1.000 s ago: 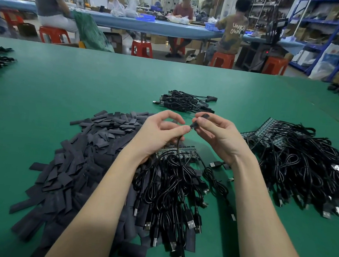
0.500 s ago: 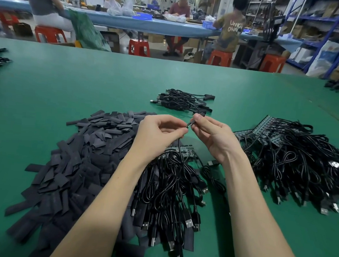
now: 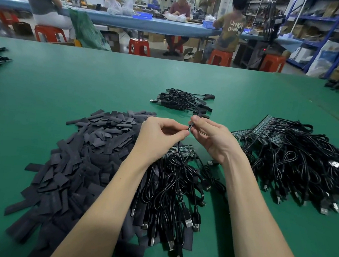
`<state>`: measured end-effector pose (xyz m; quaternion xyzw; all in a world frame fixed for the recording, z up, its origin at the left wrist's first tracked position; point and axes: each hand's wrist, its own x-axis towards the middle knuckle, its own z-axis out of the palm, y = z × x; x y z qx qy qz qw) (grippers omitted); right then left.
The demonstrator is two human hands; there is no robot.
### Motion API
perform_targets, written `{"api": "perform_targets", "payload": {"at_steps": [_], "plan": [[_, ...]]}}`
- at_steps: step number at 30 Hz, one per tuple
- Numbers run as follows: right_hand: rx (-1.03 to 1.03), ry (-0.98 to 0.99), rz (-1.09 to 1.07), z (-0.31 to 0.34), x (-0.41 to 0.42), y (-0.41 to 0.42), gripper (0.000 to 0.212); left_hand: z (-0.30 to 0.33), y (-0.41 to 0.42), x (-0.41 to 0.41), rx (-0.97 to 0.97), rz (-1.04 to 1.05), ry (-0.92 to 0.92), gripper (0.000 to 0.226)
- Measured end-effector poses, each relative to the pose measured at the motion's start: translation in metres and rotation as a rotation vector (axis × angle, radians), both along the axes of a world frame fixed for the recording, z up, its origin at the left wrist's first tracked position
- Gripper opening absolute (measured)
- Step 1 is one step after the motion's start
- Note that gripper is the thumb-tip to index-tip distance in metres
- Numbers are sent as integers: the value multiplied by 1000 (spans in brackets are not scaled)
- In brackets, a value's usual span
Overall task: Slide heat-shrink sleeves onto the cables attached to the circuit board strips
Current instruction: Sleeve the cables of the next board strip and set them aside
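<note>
**Black sleeve meets cable above the counter**

Black cable (image 3: 180,149) rises from the bundle (image 3: 169,191) at 6 o'clock; the left hand (image 3: 159,136) pinches its end. The right hand (image 3: 212,137) pinches a heat-shrink sleeve (image 3: 194,121) touching that tip. Loose sleeves (image 3: 85,152) lie at 9 o'clock, more cabled strips (image 3: 296,158) at 3 o'clock on the green counter (image 3: 66,83).

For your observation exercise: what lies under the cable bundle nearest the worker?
Dark sleeves from the pile poke out beneath the cable bundle at its near and left edges. A circuit strip shows at its far end. The table beneath is covered, so nothing more can be told.
</note>
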<state>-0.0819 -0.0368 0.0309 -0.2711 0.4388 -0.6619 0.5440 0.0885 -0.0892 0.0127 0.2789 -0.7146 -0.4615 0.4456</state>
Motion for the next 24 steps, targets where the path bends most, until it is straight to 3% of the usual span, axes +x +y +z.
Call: {"api": "perform_targets", "payload": {"at_steps": [8, 24], "plan": [[18, 35, 54, -2, -1, 1, 27, -2, 1, 2, 17, -8, -8, 12], [106, 124, 93, -11, 2, 2, 20, -6, 0, 4, 77, -22, 23, 13]]}}
